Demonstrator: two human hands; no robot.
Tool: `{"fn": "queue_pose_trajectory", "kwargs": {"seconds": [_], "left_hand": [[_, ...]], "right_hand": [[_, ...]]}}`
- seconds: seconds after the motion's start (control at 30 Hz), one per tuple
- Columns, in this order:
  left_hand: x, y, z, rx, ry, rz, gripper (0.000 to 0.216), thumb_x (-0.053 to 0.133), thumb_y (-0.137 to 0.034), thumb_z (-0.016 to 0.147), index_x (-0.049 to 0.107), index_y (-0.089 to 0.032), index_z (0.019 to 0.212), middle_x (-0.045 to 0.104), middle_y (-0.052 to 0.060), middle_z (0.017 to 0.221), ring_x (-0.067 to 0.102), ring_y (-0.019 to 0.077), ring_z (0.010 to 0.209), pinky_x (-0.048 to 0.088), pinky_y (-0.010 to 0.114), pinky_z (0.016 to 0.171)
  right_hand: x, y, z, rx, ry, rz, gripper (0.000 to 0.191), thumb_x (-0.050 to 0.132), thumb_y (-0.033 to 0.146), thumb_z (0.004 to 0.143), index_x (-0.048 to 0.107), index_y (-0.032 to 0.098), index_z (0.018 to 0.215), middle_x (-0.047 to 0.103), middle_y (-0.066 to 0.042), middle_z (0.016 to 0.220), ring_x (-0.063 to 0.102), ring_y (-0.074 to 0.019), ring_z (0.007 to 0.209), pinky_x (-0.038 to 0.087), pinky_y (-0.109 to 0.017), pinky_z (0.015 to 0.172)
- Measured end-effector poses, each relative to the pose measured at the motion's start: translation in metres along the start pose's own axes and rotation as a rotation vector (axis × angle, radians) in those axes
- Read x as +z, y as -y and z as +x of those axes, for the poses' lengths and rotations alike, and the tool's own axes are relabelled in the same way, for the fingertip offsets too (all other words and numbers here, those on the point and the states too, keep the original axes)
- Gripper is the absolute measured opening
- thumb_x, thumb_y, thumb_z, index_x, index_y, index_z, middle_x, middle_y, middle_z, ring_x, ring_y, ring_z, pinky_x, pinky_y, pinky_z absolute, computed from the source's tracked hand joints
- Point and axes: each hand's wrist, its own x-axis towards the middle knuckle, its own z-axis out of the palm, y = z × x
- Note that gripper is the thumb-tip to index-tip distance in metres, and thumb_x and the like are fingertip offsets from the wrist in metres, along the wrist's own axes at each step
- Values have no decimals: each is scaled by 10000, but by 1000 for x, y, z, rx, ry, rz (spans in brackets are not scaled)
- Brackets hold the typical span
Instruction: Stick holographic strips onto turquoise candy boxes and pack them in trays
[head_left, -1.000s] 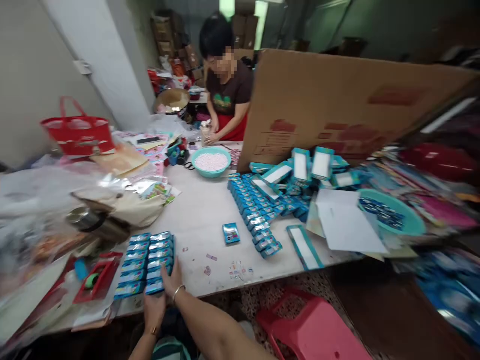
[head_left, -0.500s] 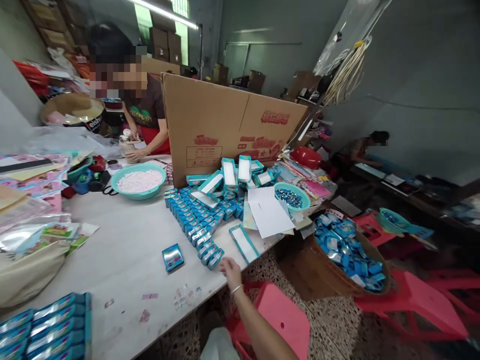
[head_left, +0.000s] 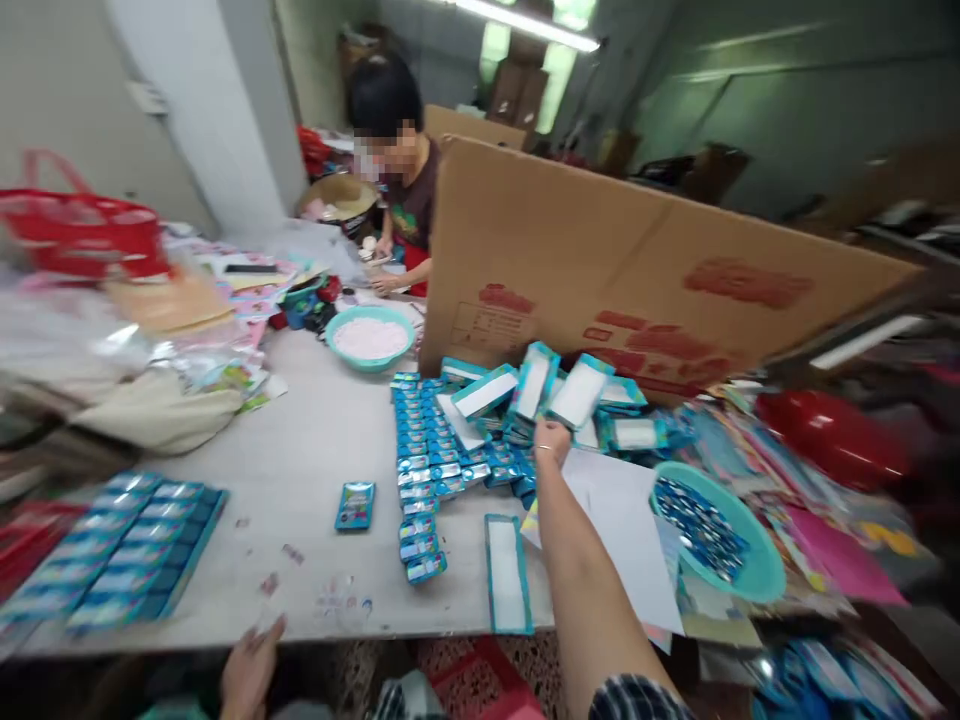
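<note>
"Teal-edged, long and rectangular, with a white face: a tray [head_left: 583, 393], tilted in a loose heap of similar trays [head_left: 487, 393] on the white-topped desk [head_left: 315, 430]. From my remote seat I see my right hand [head_left: 553, 442] at its lower end, arm stretched out."

"Pinched?"

"Fingers against the end, as far as I can see. Whether they are closed on it, I cannot tell."

"And the left hand [head_left: 253, 665]?"

"Low, by the desk's near edge, well apart from the heap. Blurred; I can't tell whether the fingers are spread or pressed together."

"Around the heap?"

"Rows of small, shiny blue boxes [head_left: 417, 495] at its left and front. One square blue packet [head_left: 355, 506] apart from them on the bare top. A separate white-faced tray [head_left: 508, 573] flat near the front edge. White paper sheets [head_left: 615, 520] partly behind the right forearm. Farther right, a round turquoise plastic basin [head_left: 766, 562] of small dark-blue pieces [head_left: 697, 525]."

"Far side?"

"Large brown cardboard panel [head_left: 570, 230] upright behind the heap. Left of it I note a co-worker in a dark shirt [head_left: 412, 205], near a turquoise bowl [head_left: 367, 365] of pale pieces."
</note>
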Motion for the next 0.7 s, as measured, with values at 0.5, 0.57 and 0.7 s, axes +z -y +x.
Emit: {"fn": "queue_pose_trajectory", "kwargs": {"seconds": [0.5,0.57,0.7], "left_hand": [[16,-8,7,-115,343,-209,616,800,-398,563,635,-128,1092,732,141,1041,687,291,998,517,388,857],[4,-1,12,-160,371,-217,618,809,-387,573,624,-136,1107,733,134,1044,696,273,969,522,362,835],[-24,3,18,-245,405,-268,580,773,-413,674,593,-149,1159,718,134,1099,705,229,927,530,312,790]], "right_hand": [[19,22,-7,-453,-85,-158,437,553,539,827,711,156,964,614,-161,1082,536,-281,1010,393,-335,786],[11,37,-10,-488,-122,-144,377,525,470,852,704,138,878,620,-166,1019,522,-283,995,379,-349,803],[-12,55,-59,-575,-183,-83,338,423,394,914,655,155,854,628,-144,982,509,-265,971,351,-365,836]]}}
